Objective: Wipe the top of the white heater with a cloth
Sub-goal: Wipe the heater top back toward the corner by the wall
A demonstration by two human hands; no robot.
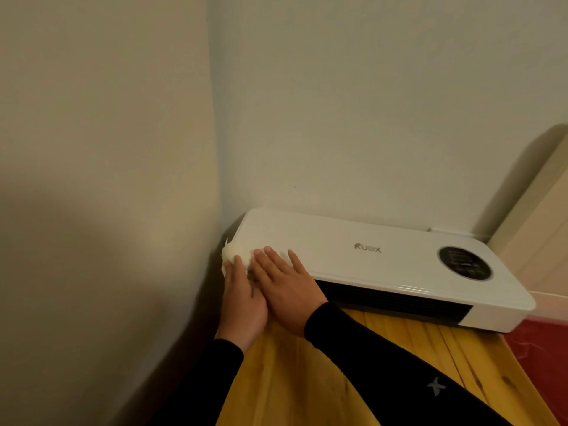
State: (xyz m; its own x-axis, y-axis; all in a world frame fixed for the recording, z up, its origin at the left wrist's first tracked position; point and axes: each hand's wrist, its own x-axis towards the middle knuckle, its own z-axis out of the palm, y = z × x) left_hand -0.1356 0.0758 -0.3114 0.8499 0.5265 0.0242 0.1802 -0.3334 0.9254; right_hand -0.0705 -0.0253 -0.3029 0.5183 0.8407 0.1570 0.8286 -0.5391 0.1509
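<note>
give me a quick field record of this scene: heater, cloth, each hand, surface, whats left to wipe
heater: white heater, lying on a wooden surface against the wall, round dark control panel at its right end
cloth: white cloth, bunched at the heater's left end
left hand: left hand, flat, pressing on the cloth
right hand: right hand, flat beside the left, fingers on the heater top
left to wipe: hands are at the left end; cannot tell which parts are wiped

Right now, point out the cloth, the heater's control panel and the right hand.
cloth [231,253]: head view, on the bunched part showing past the fingertips.
control panel [465,262]: head view, centre of the dark round display.
right hand [284,292]: head view, back of the hand.
</note>
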